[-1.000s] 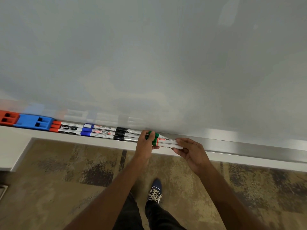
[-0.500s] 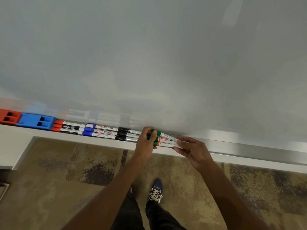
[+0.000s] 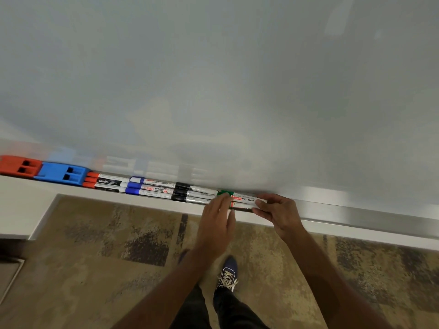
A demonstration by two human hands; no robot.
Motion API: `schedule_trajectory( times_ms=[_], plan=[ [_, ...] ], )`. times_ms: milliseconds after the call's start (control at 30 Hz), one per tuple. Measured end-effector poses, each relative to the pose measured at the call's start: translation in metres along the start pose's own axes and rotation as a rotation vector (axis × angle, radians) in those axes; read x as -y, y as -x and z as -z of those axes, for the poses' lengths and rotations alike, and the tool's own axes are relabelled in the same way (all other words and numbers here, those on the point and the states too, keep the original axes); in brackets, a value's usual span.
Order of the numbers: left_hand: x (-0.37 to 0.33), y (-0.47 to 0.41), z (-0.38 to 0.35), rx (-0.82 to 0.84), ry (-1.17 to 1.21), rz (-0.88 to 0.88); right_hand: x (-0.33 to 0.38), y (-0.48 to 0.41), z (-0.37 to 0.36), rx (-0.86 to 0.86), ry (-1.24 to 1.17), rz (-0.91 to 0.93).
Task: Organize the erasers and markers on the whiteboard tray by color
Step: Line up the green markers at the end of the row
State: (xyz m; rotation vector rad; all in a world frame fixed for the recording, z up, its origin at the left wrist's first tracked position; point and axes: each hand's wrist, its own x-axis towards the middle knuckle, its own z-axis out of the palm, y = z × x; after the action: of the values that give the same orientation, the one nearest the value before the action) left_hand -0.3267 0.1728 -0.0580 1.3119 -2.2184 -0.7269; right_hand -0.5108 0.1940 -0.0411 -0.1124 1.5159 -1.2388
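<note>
On the whiteboard tray (image 3: 356, 220), green markers (image 3: 242, 202) lie right of the black ones. My right hand (image 3: 279, 213) pinches their tail ends; my left hand (image 3: 217, 214) rests open-fingered at the caps. Light, rigid, slippery barrels: I judge mid-barrel holds safest.

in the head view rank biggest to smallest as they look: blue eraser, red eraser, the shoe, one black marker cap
1. blue eraser
2. red eraser, cut off by the frame edge, so unsure against the blue
3. shoe, partly hidden by the leg
4. black marker cap
</note>
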Motion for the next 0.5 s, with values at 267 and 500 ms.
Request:
schedule_trajectory(
  times_ms=[267, 500],
  plan=[
    [0.008, 0.0, -0.024, 0.432, -0.415, -0.157, -0.001, -0.001, -0.007, -0.054, 0.131, 0.092],
    [0.009, -0.004, -0.03, 0.443, -0.47, -0.172, -0.004, -0.004, -0.002, -0.082, 0.211, 0.102]
  ],
)
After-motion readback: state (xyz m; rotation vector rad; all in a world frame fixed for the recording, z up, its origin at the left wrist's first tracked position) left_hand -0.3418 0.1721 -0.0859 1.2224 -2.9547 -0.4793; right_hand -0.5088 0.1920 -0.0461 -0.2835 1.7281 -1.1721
